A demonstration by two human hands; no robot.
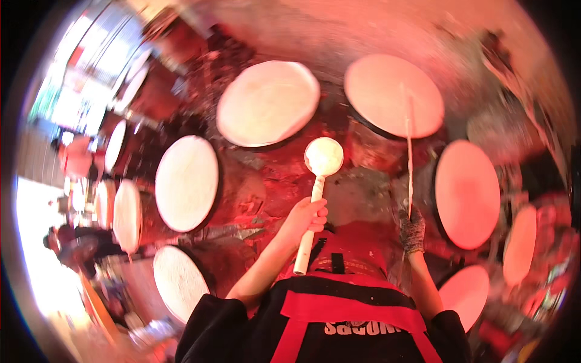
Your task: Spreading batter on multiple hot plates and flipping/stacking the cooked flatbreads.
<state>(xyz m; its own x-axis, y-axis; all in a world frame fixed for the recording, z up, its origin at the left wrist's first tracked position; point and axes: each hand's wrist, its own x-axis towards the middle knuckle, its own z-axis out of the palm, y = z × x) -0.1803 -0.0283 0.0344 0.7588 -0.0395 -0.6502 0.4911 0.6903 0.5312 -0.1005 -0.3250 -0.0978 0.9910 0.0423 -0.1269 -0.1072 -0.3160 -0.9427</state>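
Note:
My bare left hand [307,222] grips the pale tubular handle of a ladle [319,182]. Its round bowl [324,156] points away from me and looks full of something white; glare hides the detail. My right hand [412,230], in a grey knit work glove, holds a long thin stick [410,168]. In the picture, the stick's far end overlaps a round white top [386,90] on a drum-like stand; whether it touches cannot be told. Another white round top [268,103] lies ahead, left of it. A third [467,194] is just right of the gloved hand.
More white round tops stand at left [187,183], lower left [179,282] and lower right [465,295]. A person [75,247] is at the far left, and another [77,156] farther back. A wall [454,27] rises ahead. I wear a red apron [354,308].

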